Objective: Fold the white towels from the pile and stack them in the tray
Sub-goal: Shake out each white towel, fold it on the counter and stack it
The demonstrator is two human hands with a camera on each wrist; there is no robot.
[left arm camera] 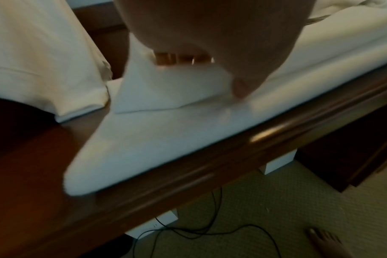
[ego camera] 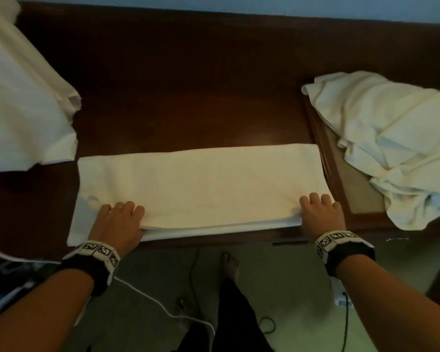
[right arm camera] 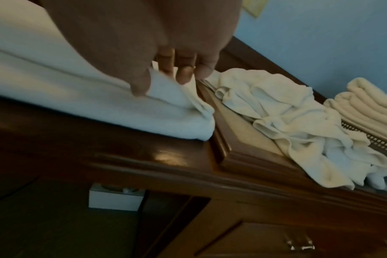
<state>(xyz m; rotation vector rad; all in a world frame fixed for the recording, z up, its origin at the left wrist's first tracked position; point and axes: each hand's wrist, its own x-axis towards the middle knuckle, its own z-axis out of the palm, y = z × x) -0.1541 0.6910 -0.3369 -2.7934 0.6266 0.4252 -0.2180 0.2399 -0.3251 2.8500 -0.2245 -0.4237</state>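
A long white towel (ego camera: 201, 181), folded lengthwise, lies along the front edge of the dark wooden table (ego camera: 188, 85). My left hand (ego camera: 127, 217) pinches its upper layer near the near-left end, thumb under and fingers on top; the left wrist view shows that layer (left arm camera: 166, 83) raised. At the near-right corner my right hand (ego camera: 313, 209) pinches the upper layer (right arm camera: 172, 94) between thumb and fingers. A crumpled pile of white towels (ego camera: 396, 138) lies to the right. Beyond it, in the right wrist view, folded towels (right arm camera: 369, 104) are stacked in a mesh tray (right arm camera: 380, 144).
A large white cloth (ego camera: 18, 110) covers the table's left side, close to the towel's left end. The pile rests on a raised wooden frame (ego camera: 325, 158) touching the towel's right end. Below the table edge are carpet, cables (ego camera: 193, 275) and my bare foot (ego camera: 230, 265).
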